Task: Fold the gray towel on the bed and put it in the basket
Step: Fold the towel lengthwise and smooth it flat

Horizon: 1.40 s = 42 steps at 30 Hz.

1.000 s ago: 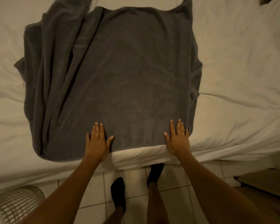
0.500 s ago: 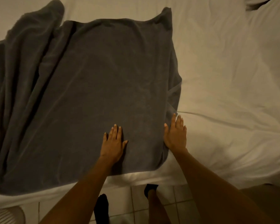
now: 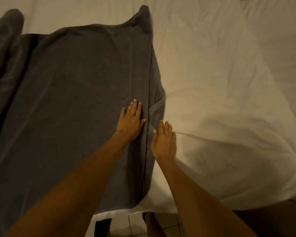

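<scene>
Both hands have slid rightward along the gray towel (image 3: 79,103) spread on the bed (image 3: 220,82), left hand (image 3: 131,120) and right hand (image 3: 163,142) flat, fingers released, smoothing its right edge before folding.

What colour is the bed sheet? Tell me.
White, plain, on the sheet in the head view.

bed (image 3: 229,82) with wrinkled white sheet fills most of the view, dim warm light, strip of pale tiled floor (image 3: 137,224) showing past the bed's near edge
</scene>
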Available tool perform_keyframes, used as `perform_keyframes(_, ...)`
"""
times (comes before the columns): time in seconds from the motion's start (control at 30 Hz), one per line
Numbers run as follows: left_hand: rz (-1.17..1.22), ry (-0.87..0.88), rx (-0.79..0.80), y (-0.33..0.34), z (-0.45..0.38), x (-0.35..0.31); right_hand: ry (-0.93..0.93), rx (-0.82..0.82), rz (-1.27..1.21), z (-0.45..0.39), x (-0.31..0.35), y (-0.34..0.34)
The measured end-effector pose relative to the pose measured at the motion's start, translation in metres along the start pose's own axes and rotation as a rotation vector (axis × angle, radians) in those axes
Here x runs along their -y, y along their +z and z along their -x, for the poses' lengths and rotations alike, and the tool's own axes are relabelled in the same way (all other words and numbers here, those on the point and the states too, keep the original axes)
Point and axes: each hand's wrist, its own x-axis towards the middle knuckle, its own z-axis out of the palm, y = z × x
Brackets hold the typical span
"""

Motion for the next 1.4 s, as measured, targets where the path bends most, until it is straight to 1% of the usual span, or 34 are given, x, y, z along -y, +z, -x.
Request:
perform_keyframes(0.1,-0.095,0.083,-0.050,-0.013,-0.035,-0.010,-0.007,-0.028,-0.030,0.004,0.001,0.007)
perform_keyframes(0.23,-0.188,0.186,-0.092,-0.032,-0.079,-0.020,-0.024,-0.116,-0.017,0.001,0.001,0.015)
perform_keyframes(0.37,-0.356,0.335,-0.018,-0.043,-0.104,-0.025,-0.028,-0.184,-0.024,-0.001,0.002,0.019)
perform_keyframes(0.57,-0.466,0.394,0.009,-0.042,-0.124,-0.029,0.007,-0.224,-0.083,-0.001,0.005,0.024)
perform_keyframes(0.7,-0.400,0.389,0.014,-0.038,-0.132,-0.031,0.010,-0.250,-0.134,-0.003,0.004,0.028)
perform_keyframes(0.83,-0.292,0.402,-0.055,-0.038,-0.138,-0.032,-0.033,-0.279,-0.122,-0.002,-0.002,0.031)
perform_keyframes(0.97,-0.224,0.426,-0.147,-0.036,-0.143,-0.032,-0.019,-0.318,-0.141,-0.003,0.000,0.028)
perform_keyframes(1.03,-0.184,0.443,-0.160,-0.036,-0.143,-0.034,-0.016,-0.333,-0.159,-0.003,0.001,0.024)
perform_keyframes(1.13,-0.185,0.455,-0.164,-0.040,-0.141,-0.037,-0.018,-0.360,-0.148,0.002,-0.005,0.020)
perform_keyframes(1.23,-0.157,0.412,-0.202,-0.048,-0.140,-0.040,0.047,-0.374,-0.122,0.005,-0.021,0.010)
perform_keyframes(1.3,-0.153,0.401,-0.208,-0.053,-0.141,-0.047,0.128,-0.388,-0.090,0.008,-0.038,0.000)
perform_keyframes(1.4,-0.222,0.382,-0.192,-0.056,-0.145,-0.065,0.268,-0.357,-0.041,0.012,-0.067,-0.019)
